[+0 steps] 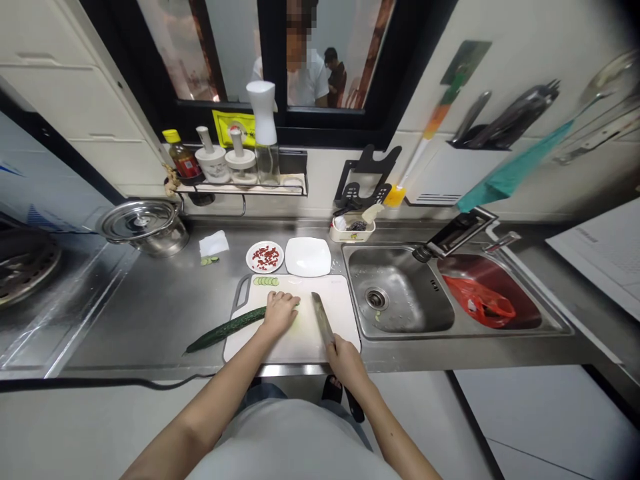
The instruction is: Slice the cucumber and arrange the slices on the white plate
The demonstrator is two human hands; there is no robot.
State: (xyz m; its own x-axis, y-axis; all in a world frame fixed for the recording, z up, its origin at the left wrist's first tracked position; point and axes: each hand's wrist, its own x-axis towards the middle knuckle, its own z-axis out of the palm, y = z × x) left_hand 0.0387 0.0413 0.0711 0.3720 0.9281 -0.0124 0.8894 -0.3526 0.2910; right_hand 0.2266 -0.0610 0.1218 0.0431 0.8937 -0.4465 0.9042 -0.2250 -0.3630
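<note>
The left hand has its grip closed around the cucumber, which lies across the white board and reaches left over the counter. The right hand holds the knife — its blade is beside the cucumber, not touching. Slices lie at the far left of the board.

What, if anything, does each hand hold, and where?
Right hand: the black-handled metal knife, by its handle near the blade. Left hand: the long dark green cucumber, near its knife-side end.
</note>
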